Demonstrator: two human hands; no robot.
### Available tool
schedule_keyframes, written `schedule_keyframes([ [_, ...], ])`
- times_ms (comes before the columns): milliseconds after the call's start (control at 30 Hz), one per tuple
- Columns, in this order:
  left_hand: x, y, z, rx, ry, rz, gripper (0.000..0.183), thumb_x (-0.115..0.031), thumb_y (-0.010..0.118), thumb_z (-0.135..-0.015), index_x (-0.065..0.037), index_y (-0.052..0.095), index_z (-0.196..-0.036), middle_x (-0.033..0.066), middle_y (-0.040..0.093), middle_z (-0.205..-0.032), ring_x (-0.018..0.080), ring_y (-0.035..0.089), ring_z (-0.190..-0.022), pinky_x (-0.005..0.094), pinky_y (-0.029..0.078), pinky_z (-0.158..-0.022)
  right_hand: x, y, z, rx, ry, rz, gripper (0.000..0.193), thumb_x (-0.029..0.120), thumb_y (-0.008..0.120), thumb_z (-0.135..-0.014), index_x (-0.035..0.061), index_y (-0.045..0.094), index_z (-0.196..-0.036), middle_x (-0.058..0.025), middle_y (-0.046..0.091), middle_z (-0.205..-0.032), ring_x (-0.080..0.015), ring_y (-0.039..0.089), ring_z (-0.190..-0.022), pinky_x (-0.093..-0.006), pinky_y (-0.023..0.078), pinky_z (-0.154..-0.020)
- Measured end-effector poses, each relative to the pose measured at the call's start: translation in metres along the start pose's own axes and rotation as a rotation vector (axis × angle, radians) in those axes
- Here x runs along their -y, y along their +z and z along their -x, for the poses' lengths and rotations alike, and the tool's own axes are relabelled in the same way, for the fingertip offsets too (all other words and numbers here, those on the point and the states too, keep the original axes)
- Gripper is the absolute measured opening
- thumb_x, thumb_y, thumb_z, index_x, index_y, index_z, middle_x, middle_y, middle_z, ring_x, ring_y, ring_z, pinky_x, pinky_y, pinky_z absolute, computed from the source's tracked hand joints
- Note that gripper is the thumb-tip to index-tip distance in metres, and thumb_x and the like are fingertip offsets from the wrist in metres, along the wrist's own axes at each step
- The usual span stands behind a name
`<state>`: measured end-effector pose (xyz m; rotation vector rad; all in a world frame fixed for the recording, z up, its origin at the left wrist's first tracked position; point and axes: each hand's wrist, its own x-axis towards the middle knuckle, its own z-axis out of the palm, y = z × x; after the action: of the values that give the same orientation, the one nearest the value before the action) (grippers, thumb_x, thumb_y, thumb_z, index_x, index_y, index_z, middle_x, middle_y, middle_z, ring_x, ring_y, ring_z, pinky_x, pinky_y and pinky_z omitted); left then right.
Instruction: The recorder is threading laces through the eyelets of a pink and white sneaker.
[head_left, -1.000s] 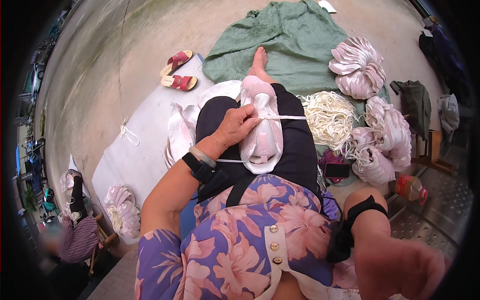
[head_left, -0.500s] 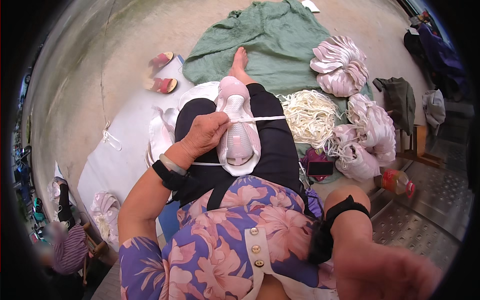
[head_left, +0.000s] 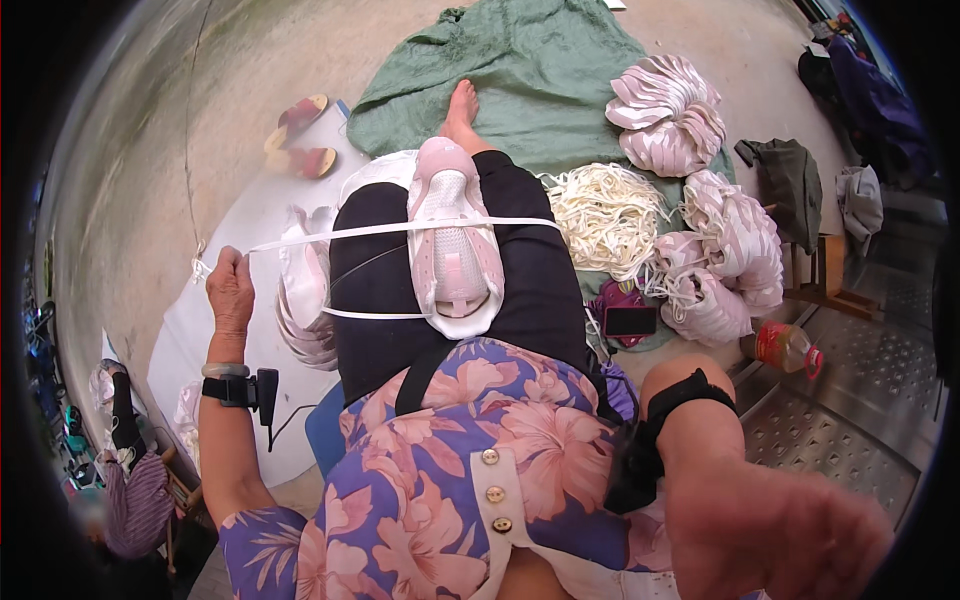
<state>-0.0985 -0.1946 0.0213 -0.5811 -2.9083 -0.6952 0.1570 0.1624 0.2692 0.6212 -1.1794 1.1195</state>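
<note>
- Pink and white: one shoe upper (head_left: 452,240), resting on the lap over black trousers (head_left: 545,300), rounded pink end far, white end near.
- One flat white lace (head_left: 350,232), stretched left to right across the middle of the upper.
- One left hand (head_left: 231,288), well left of the lap, fingers closed and pinching the lace. Around its wrist, one pale bangle (head_left: 226,370) and one black strap (head_left: 228,391).
- One right hand (head_left: 775,525), near and right, blurred; impossible to tell whether holding anything. Above it, one black band (head_left: 690,396) around the forearm.
- One thin white cord (head_left: 375,316), left of the upper's near end.
- One tangled heap of laces (head_left: 608,222), just right of the trousers.
- Three bundles of uppers (head_left: 668,115) on the right, one farther, two nearer and touching.
- One stack of uppers (head_left: 303,300) beside the left thigh, too overlapped to count.
- Two red sandals (head_left: 303,162), far left.
- One bare foot (head_left: 461,104) on one green cloth (head_left: 530,60), far.
- One black phone (head_left: 630,321) and one bottle (head_left: 785,344) with a red cap, right.
- Three buttons (head_left: 495,494) down the flowered shirt (head_left: 420,430), near.
- One other person (head_left: 140,490), seated at left.
</note>
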Motion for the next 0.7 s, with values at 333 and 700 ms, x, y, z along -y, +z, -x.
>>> schedule_keyframes([
  [333,-0.090,0.014,0.002,0.058,0.167,0.179,0.024,-0.006,0.062,-0.075,-0.002,0.057,-0.099,0.0163,0.060,-0.097,0.0326,0.059,-0.088,0.0347,0.047,-0.076,0.008,-0.019,0.003,0.274,0.143,-0.308,0.034,0.017,0.062,-0.079,0.0161,0.061,-0.113,-0.0012,0.050,-0.127,-0.0165,0.036,-0.125,-0.0331,0.027,-0.101],
  [700,-0.171,0.064,0.001,0.365,0.485,0.103,0.018,-0.004,0.056,-0.077,-0.006,0.054,-0.095,0.0121,0.057,-0.080,0.0328,0.059,-0.072,0.0390,0.048,-0.059,-0.110,-0.025,0.106,0.873,0.537,0.255,0.035,0.021,0.064,-0.069,0.0062,0.055,-0.099,-0.0087,0.059,-0.088,-0.0265,0.059,-0.082,-0.0462,0.038,-0.091],
])
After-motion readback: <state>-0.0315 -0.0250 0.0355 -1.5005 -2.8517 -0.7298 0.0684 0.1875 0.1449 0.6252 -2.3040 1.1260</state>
